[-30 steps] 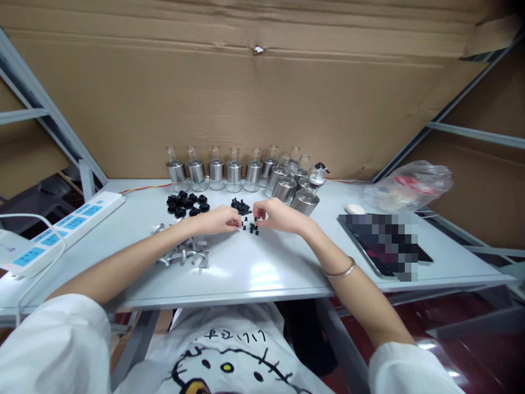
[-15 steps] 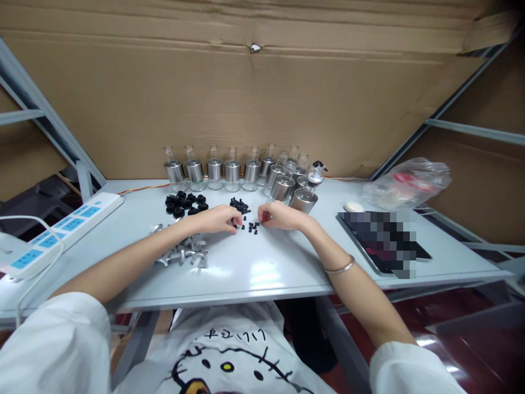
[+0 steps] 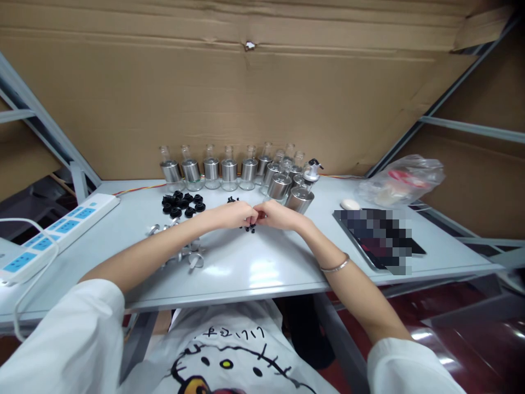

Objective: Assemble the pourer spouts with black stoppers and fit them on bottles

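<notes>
My left hand point(image 3: 238, 214) and my right hand point(image 3: 275, 215) meet over the middle of the table, fingertips together. Both are closed in a pinch; whatever lies between the fingers is too small or hidden to name. Small black plugs point(image 3: 250, 229) lie just below the fingertips, partly covered. Behind my left hand, thin black pieces point(image 3: 232, 200) show only at their top. Left of it is a cluster of round black caps point(image 3: 184, 203). Silvery metal parts with discs point(image 3: 195, 259) lie by my left forearm, which hides some of them.
Glass bottles with metal sleeves point(image 3: 211, 167) line the back; one bottle at the right carries a pourer top point(image 3: 312, 169). A power strip point(image 3: 61, 235) lies at the left. To the right are a tablet point(image 3: 369, 241), a white oval object point(image 3: 350, 204) and a plastic bag point(image 3: 400, 180).
My hands have come together from a short gap, the left moving right and the right slightly left. They now cover most of the small plugs. The view has shifted slightly.
</notes>
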Motion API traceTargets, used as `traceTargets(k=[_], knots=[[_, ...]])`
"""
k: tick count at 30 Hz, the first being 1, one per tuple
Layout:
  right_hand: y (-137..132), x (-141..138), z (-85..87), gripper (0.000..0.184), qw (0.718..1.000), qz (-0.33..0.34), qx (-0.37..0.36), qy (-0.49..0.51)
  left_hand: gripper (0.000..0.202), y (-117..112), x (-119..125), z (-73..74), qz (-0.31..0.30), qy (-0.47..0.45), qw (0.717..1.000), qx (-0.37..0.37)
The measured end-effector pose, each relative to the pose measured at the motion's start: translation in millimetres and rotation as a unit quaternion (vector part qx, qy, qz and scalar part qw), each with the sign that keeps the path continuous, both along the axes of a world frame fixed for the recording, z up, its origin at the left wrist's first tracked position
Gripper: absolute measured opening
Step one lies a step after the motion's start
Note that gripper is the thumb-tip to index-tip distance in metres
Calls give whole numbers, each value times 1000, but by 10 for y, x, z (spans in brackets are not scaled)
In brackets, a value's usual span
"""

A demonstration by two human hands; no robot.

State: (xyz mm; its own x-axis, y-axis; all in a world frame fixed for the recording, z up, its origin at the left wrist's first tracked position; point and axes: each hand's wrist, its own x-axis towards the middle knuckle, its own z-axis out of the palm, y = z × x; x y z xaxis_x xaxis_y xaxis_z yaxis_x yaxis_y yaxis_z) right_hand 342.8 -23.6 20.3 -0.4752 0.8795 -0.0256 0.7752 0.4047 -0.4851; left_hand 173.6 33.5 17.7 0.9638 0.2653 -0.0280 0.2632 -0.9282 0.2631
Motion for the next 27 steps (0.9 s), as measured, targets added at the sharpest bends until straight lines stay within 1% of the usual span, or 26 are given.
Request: traceTargets(k=[5, 12, 15, 18, 22, 27], knots=[[-17, -4, 4, 24, 1000, -9, -14, -14, 23, 34, 0, -26, -6, 10, 1000, -2], [5, 3, -40, 16, 1000, -2, 1, -26, 27, -8, 20, -49, -23, 12, 999, 26], [13, 20, -48, 17, 999, -8, 12, -42, 25, -3, 29, -74, -20, 11, 999, 36], [18, 38, -49, 19, 999, 11, 15, -37, 24, 3, 26, -82, -21, 9, 999, 36], [24, 42, -58, 18, 999, 33, 9, -22, 22, -12, 1, -61, -26, -2, 999, 31], [17, -24, -97, 19, 1000, 3, 21, -12, 19, 0, -32, -51, -22, -11, 999, 30]])
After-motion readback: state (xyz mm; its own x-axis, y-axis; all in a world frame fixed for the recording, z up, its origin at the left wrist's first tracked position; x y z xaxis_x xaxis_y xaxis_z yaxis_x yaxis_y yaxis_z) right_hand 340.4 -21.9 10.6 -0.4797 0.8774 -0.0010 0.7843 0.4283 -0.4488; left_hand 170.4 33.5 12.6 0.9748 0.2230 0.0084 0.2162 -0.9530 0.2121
